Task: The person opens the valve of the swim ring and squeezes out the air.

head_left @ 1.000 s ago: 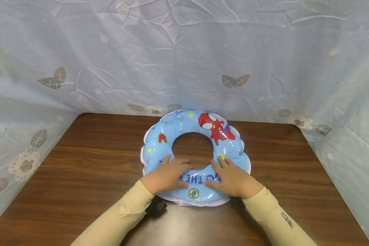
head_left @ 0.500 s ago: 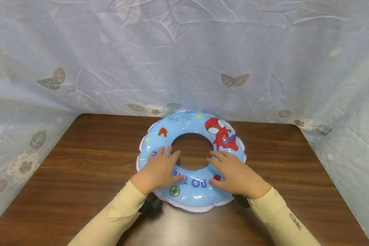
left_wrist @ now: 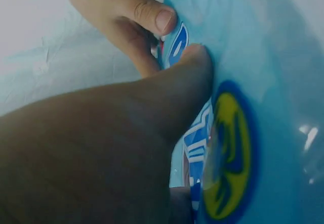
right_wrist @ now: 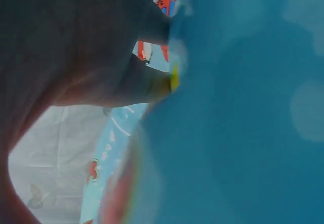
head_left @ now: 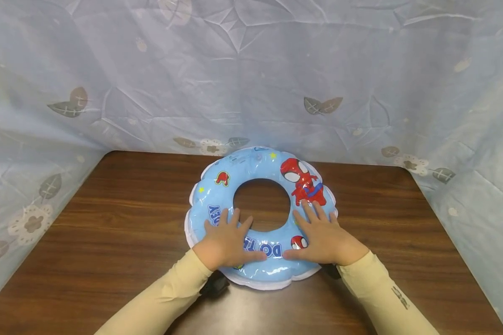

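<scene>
A blue inflatable swim ring (head_left: 268, 270) with a white scalloped edge and red cartoon figures lies on the table. My left hand (head_left: 228, 239) rests on its near left part, fingers spread and thumb pointing right. On the near right part rests my right hand (head_left: 324, 237), its fingers straight and spread, thumb pointing left. The two thumbs lie near each other over the printed letters. In the left wrist view, the left thumb (left_wrist: 195, 62) touches the ring beside a yellow round print. Blue vinyl of the ring (right_wrist: 243, 107) fills much of the right wrist view.
The brown wooden table (head_left: 109, 218) has rounded far corners. A pale leaf-patterned cloth (head_left: 251, 83) hangs behind and along both sides. The ring's far edge lies close to the back cloth. Below the left wrist shows a black strapped device (head_left: 214, 284).
The ring first turned, its printed letters shifting left and the red figure shifting right. Since then my hands have come down flatter, spreading their fingers, and the left has moved rightward.
</scene>
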The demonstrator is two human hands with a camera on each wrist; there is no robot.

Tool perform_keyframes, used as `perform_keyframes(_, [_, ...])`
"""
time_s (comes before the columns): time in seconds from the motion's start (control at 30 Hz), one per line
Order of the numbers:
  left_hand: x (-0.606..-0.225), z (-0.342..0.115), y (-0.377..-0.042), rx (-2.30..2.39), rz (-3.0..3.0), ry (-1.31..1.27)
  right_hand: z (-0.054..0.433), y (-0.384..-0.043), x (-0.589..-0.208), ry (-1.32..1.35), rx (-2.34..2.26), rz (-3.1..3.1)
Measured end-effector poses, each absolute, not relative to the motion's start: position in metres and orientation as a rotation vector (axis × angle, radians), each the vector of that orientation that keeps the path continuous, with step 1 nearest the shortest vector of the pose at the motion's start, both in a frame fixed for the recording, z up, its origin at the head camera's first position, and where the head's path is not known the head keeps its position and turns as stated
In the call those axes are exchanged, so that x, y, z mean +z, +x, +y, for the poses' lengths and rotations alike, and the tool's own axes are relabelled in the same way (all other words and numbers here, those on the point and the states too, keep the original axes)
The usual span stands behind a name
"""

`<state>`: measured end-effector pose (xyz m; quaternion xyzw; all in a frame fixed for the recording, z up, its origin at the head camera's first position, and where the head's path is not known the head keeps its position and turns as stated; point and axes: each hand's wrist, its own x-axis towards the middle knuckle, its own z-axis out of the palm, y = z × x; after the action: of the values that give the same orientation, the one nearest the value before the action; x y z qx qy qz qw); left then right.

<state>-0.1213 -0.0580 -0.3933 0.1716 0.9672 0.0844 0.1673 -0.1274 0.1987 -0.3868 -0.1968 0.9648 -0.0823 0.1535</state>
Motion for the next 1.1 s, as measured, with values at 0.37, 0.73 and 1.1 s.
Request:
perform_keyframes(0.37, [-0.402,-0.051,-0.12,0.137,2.78,0.488,0.197,-0.132,-0.396,-0.551,-0.17,2.73])
perform_keyframes(0.73, [-0.403,-0.047,-0.121,0.086,2.775,0.492,0.196,-0.135,-0.399,-0.528,-0.194,2.715])
perform_keyframes(1.1, [-0.405,-0.047,-0.123,0.077,2.776,0.513,0.194,-0.14,-0.403,-0.56,-0.167,2.769])
